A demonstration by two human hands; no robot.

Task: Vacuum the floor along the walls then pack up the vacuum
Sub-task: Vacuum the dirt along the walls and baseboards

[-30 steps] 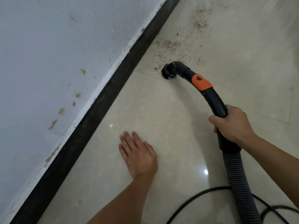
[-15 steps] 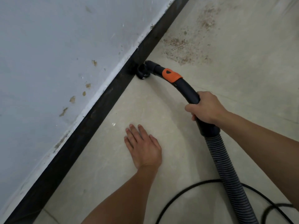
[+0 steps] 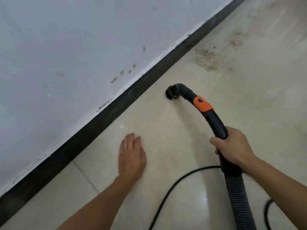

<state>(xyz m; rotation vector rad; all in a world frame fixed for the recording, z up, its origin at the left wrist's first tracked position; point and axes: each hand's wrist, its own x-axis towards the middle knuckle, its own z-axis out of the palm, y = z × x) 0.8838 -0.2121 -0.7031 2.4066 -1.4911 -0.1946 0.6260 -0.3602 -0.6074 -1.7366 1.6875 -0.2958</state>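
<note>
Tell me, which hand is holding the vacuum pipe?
The right hand is wrapped around the black vacuum pipe. The left hand holds nothing; it lies flat on the floor near the wall.

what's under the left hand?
The left hand lies flat, palm down, on bare beige floor tile, apart from the power cord. Nothing pokes out around it; the tile beneath the palm is covered.

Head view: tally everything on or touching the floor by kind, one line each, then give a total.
Hands: 2, left hand flat on the floor, right hand gripping the vacuum hose
Vacuum hoses: 1
Black cables: 1, the cable
Dirt patches: 1, the dirt beyond the nozzle
Total: 5
</note>
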